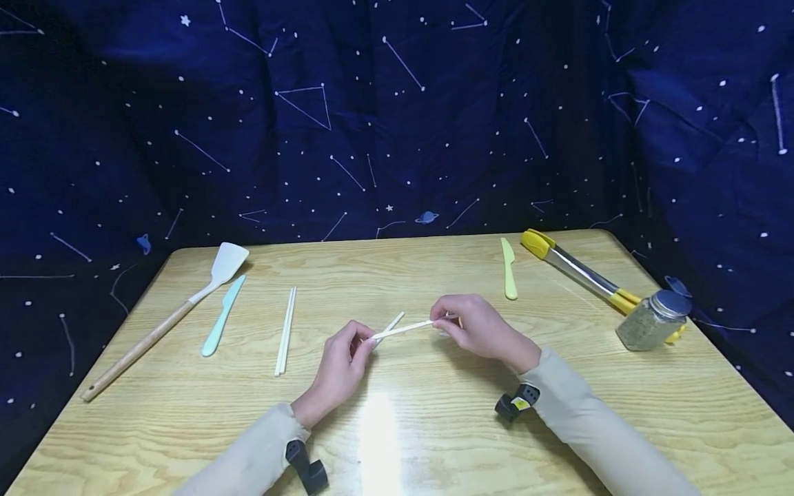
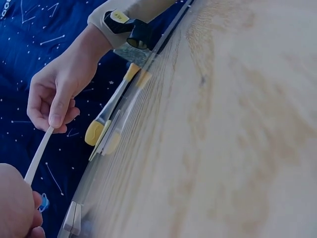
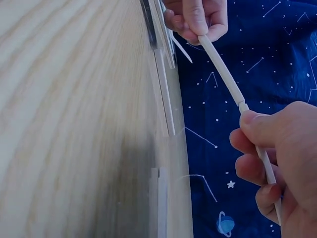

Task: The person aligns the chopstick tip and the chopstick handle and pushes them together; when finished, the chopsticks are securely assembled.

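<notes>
A thin white stick, like a chopstick (image 1: 406, 328), spans the gap between both hands above the table. My left hand (image 1: 340, 366) pinches its left end between thumb and fingers. At the other end, my right hand (image 1: 482, 329) grips it with thumb and fingertips. The right wrist view shows a small step or joint in the chopstick (image 3: 224, 71), just beyond the right thumb. Another white stick (image 1: 394, 319) lies on the table behind the left hand, partly hidden by it. Something pale shows beneath the right fingers, mostly covered.
Two white sticks (image 1: 286, 332) lie side by side at left. Beyond them are a blue knife (image 1: 223, 316) and a wooden-handled spatula (image 1: 160, 334). A yellow-green knife (image 1: 509, 270), yellow-tipped tongs (image 1: 579, 269) and a seasoning jar (image 1: 651, 324) occupy the right side.
</notes>
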`<state>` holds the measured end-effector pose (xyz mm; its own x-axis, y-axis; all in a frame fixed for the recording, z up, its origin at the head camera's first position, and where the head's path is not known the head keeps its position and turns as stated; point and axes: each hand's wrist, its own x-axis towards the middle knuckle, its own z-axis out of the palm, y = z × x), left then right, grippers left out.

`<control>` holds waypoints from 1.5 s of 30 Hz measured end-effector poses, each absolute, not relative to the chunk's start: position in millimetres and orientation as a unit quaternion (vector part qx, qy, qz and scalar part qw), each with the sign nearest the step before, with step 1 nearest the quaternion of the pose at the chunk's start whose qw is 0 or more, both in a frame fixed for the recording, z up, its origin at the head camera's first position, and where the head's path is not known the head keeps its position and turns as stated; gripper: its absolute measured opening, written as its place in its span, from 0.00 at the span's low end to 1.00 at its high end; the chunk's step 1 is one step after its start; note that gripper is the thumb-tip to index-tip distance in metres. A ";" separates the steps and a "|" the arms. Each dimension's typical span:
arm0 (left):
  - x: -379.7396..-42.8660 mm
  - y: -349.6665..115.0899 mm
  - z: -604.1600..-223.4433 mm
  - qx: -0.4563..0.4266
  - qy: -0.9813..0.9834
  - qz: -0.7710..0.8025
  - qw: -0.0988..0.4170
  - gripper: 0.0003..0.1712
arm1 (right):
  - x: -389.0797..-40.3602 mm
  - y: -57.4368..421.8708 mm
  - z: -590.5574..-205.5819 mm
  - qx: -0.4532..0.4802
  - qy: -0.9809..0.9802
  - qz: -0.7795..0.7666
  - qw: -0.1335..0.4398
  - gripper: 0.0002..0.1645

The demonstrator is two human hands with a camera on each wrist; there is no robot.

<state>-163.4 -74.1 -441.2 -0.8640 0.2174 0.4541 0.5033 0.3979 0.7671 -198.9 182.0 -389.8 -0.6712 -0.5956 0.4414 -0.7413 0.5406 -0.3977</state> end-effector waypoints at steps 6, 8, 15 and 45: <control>-162.8 -78.3 -442.7 -0.223 -0.818 -0.513 0.132 0.04 | -200.7 178.8 -388.0 0.400 -0.862 0.288 0.116 0.06; -164.4 -78.7 -441.4 -0.227 -0.817 -0.512 0.139 0.04 | -202.4 178.0 -389.1 0.405 -0.857 0.294 0.121 0.06; -167.5 -76.2 -434.2 -0.221 -0.820 -0.512 0.131 0.03 | -206.7 176.0 -387.8 0.404 -0.855 0.299 0.130 0.06; -164.8 -68.5 -431.9 -0.223 -0.799 -0.551 0.092 0.03 | -200.4 182.5 -374.7 0.125 -0.643 0.756 -0.022 0.05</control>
<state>-164.8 -68.5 -431.9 -0.8837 0.2543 0.3929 0.4577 0.2946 0.8389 -200.4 182.5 -374.7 -0.9679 -0.1929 0.1608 -0.1278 -0.1728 -0.9766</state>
